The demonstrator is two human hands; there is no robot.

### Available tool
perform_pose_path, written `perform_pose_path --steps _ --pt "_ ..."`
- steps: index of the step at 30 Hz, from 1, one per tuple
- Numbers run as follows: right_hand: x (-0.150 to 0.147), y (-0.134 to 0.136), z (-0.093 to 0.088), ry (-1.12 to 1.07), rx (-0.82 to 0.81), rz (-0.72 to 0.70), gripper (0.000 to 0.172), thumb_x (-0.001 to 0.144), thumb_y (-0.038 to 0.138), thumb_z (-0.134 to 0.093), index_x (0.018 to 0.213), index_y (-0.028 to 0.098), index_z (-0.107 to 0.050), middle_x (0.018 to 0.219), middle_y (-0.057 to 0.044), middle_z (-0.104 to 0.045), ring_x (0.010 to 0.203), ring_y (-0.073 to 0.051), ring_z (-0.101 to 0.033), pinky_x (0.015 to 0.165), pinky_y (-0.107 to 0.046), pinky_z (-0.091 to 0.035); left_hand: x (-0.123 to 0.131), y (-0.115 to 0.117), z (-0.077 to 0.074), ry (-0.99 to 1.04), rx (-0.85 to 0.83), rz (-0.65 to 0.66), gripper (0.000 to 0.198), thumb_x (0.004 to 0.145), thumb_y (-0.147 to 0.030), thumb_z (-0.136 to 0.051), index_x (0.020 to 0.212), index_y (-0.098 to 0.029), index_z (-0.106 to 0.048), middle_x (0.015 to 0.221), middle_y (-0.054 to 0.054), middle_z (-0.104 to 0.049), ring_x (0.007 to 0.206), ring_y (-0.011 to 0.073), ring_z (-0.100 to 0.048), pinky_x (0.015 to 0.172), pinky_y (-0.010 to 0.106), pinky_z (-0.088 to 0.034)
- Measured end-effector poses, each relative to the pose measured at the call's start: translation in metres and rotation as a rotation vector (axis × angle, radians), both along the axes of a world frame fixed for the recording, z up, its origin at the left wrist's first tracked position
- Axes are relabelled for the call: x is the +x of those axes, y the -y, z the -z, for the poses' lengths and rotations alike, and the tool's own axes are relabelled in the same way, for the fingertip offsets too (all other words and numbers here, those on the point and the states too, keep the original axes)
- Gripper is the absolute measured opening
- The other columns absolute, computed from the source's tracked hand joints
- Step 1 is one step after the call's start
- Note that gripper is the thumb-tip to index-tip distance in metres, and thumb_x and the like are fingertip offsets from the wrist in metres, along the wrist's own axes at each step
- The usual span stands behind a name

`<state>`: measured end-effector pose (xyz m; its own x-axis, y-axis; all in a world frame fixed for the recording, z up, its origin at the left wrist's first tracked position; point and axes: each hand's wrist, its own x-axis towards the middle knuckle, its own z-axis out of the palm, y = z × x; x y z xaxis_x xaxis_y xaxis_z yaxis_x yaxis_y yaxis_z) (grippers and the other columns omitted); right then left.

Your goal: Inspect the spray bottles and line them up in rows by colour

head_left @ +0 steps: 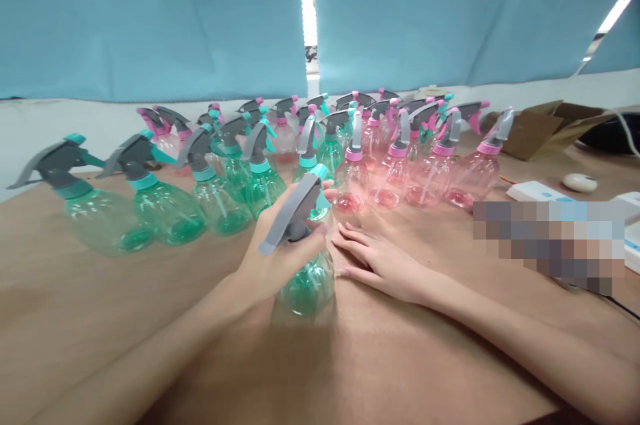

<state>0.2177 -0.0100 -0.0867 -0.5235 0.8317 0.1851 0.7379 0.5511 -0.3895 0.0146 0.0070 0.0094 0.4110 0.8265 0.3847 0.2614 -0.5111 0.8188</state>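
My left hand (280, 245) is wrapped round the neck of a green spray bottle (307, 288) with a grey and teal trigger head. This bottle is upright at the middle of the table, its collar hidden by my fingers. Beside it on the right, my right hand (383, 261) lies on the wood with its fingers stretched out, the fingertips close to the bottle. It holds nothing. Behind my hands are more green spray bottles (220, 205) on the left and pink spray bottles (385, 178) on the right, all with grey trigger heads.
On the right of the wooden table (125, 318) are a white power strip (537, 191), a pale computer mouse (580, 182) and a blurred-out patch. An open cardboard box (545, 128) stands behind them. Blue curtains (150, 18) hang at the back.
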Motion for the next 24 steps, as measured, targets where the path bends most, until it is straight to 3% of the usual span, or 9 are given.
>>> perform_pose_path --steps 9,24 --pt "0.001 0.001 -0.002 -0.044 -0.038 0.005 0.060 0.094 0.057 -0.043 0.143 0.021 -0.044 0.149 -0.013 -0.042 0.141 -0.032 -0.031 0.110 -0.053 -0.035 -0.003 -0.001 0.006 0.024 0.034 -0.017 0.022 0.077 -0.015 -0.057 0.098 -0.023 -0.058 0.069 -0.003 -0.061 0.054 0.0128 -0.051 0.056 0.028 -0.045" --pt "0.000 0.001 0.000 -0.037 -0.032 -0.002 0.062 0.094 0.057 -0.043 0.143 0.020 -0.042 0.149 -0.014 -0.042 0.141 -0.032 -0.030 0.110 -0.054 -0.034 -0.005 -0.002 0.011 0.049 -0.030 -0.012 0.019 0.079 -0.014 -0.056 0.095 -0.024 -0.056 0.064 -0.005 -0.056 0.053 0.0132 -0.049 0.057 0.029 -0.043"
